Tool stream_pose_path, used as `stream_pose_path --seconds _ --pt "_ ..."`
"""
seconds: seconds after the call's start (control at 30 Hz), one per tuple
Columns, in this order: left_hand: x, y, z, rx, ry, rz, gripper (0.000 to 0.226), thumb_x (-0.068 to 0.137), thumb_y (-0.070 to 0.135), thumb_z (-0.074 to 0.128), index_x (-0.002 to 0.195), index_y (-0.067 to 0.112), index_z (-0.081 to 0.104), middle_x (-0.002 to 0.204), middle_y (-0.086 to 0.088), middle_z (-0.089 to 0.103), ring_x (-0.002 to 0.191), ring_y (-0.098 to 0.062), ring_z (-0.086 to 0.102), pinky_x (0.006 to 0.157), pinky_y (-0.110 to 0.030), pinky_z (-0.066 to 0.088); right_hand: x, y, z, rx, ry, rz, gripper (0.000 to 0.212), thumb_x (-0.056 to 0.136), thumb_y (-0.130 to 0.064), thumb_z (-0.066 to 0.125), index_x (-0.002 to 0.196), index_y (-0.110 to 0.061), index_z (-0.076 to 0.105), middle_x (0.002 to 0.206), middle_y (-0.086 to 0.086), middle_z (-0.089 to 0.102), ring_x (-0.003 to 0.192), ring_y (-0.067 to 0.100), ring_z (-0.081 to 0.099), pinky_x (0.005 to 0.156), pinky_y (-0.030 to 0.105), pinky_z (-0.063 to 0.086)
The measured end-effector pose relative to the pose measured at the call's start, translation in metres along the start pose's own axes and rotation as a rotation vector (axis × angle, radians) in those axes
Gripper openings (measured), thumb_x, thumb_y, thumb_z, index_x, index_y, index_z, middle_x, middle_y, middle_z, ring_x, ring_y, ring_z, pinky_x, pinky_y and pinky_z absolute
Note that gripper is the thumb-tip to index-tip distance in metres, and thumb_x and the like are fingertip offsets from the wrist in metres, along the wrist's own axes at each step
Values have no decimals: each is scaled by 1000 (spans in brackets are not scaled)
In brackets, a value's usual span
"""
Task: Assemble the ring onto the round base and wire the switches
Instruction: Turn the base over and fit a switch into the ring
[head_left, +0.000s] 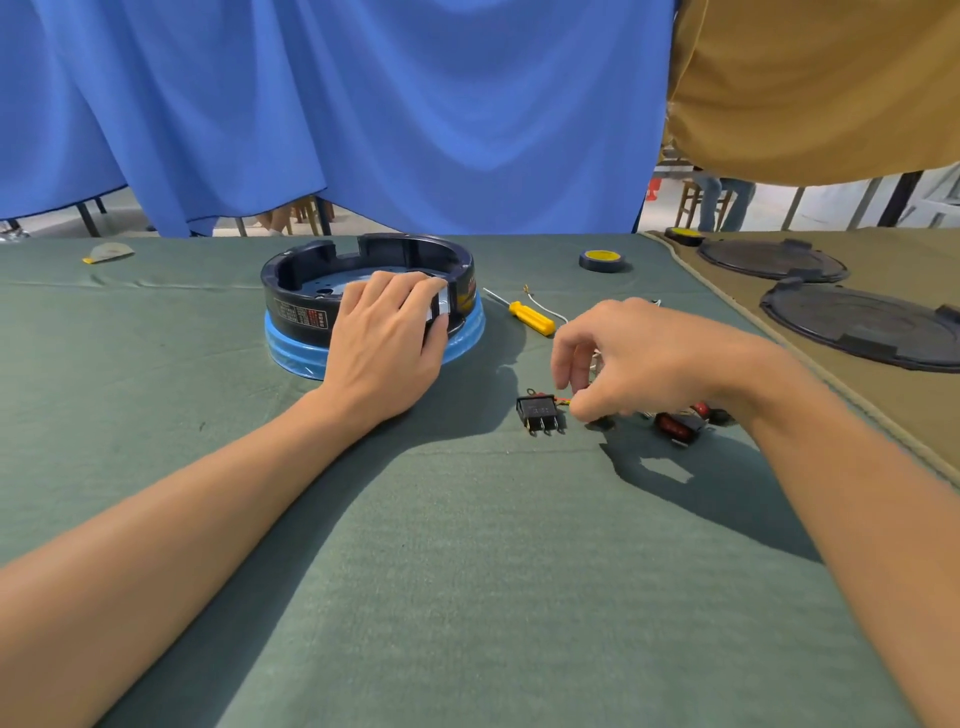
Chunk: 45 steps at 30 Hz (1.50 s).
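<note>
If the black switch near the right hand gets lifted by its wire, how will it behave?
The black switch is small and boxy, so it is probably light. Lying flat on the green cloth, it should slide rather than roll. Its thin orange wire looks floppy, so the switch would likely dangle and swing. The bare metal prongs might bend if pressed.

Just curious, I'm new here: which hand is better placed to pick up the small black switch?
Right hand: it pinches the wires beside the switch, while the left hand grips the ring farther off.
</note>
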<state>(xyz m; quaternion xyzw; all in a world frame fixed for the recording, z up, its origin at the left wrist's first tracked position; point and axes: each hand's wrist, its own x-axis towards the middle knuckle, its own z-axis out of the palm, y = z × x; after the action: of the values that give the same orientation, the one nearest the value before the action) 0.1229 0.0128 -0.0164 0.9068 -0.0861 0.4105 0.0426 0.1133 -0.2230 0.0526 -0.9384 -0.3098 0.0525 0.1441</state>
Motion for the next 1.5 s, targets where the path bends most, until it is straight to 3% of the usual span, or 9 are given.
stream_pose_path --seconds 0.13,0.23,0.33,0.47,0.67,0.8,0.97,1.3,1.5 --pt "-2 12 -12 -115 139 93 29 92 20 57 114 4 67 126 -7 65 117 -28 58 98 -39 34 2 -2 2 602 130 -63 21 77 -2 71 95 -13 68 79 7 68 53 11 58 53 19 48" --pt "-9 30 -22 -335 80 282 40 94 37 54 117 6 65 115 -3 68 107 -22 60 94 -36 36 11 -7 12 953 229 -12 23 79 5 70 100 -3 64 76 13 62 56 18 55 56 28 49" --pt "-13 42 -25 -439 -23 322 54 89 49 59 121 6 62 115 -3 67 106 -16 57 93 -31 38 15 -8 18 1102 258 27 30 80 7 68 109 -1 61 76 12 61 57 17 54 55 26 49" --pt "-10 40 -24 -547 -38 189 49 81 37 74 116 4 67 99 -4 69 91 -22 64 83 -42 51 17 -10 23 1156 291 -25 38 78 8 70 114 -3 59 75 6 65 61 16 60 56 24 52" --pt "-9 27 -22 -585 69 102 46 79 23 80 117 2 67 98 -5 68 85 -5 54 81 -18 46 17 -14 25 1414 209 -128 46 84 17 55 127 -1 52 105 15 66 82 22 66 76 28 57" --pt "-8 26 -22 -557 132 106 49 78 22 80 118 -2 66 100 -8 68 87 -1 47 82 -24 48 18 -14 28 1504 181 -105 44 88 19 45 126 -1 54 119 17 66 81 21 67 78 27 57" --pt "-9 28 -24 -521 156 135 49 78 24 78 117 -5 67 98 -11 69 86 -17 58 80 -30 51 19 -13 29 1558 166 -79 42 88 18 45 125 -1 56 120 18 65 80 21 66 75 26 56" --pt "-9 28 -26 -537 177 143 43 76 23 82 108 -2 70 87 -5 69 77 -11 53 73 -27 50 18 -13 29 1528 178 -81 42 86 15 52 124 -2 56 118 15 67 77 19 67 74 25 55" --pt "-7 30 -25 -499 263 64 36 81 33 73 99 1 70 83 -5 69 71 -16 56 69 -24 47 17 -24 36 1228 314 -71 49 64 -18 76 111 -6 66 110 16 69 98 23 66 91 40 53"
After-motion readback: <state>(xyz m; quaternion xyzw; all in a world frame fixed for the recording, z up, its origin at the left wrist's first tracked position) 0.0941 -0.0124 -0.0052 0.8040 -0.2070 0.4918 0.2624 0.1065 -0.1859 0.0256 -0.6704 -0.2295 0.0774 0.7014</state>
